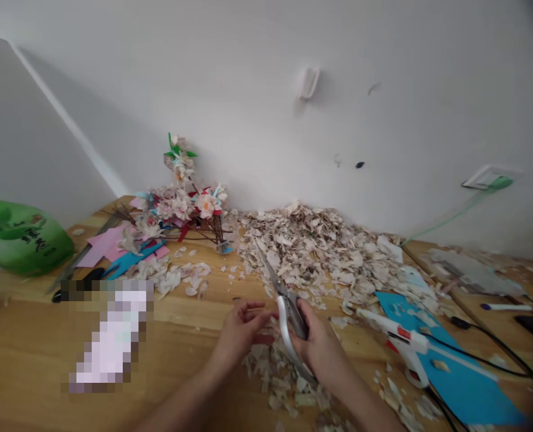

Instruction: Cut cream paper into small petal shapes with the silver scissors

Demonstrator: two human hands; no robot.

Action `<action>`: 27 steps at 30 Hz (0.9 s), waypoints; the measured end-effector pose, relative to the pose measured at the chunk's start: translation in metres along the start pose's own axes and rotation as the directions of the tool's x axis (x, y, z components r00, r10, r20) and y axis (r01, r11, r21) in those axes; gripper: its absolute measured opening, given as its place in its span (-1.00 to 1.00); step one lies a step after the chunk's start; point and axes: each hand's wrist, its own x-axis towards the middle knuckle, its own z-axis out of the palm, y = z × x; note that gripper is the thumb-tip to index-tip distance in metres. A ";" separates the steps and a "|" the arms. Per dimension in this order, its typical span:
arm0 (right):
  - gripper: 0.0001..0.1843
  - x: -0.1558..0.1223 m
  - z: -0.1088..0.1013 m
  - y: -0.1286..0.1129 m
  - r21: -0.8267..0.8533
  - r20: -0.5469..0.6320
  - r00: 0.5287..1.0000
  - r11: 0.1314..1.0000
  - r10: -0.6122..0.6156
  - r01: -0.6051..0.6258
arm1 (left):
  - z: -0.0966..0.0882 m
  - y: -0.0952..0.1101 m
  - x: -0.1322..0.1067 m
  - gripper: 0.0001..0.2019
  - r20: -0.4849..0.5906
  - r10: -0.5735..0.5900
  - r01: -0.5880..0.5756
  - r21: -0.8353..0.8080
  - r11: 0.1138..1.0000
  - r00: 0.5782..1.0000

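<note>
My right hand (313, 339) grips a pair of silver-handled scissors (288, 312), their blades pointing up and away over the table. Just left of the handles is my left hand (243, 327), its fingers curled in toward the thumb. Whatever those fingers may hold is too small or blurred to make out. Pale, dry petal-like flakes (270, 366) lie on the wood beneath and between my hands. Beyond the scissor tips, a large heap of the same flakes (311, 246) rests against the wall.
Handmade flowers (180, 204) on brown stems stand at the back left, beside pink paper (104, 245). A green bottle (23, 237) is far left. To the right, a white glue gun (396, 336) with a black cable lies by a blue sheet (468, 384).
</note>
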 end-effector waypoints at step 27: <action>-0.68 0.019 0.011 0.018 0.420 -0.065 0.989 0.903 0.130 -0.091 | -0.006 0.009 -0.003 -0.68 -0.001 0.159 -0.152 0.293 0.944 0.987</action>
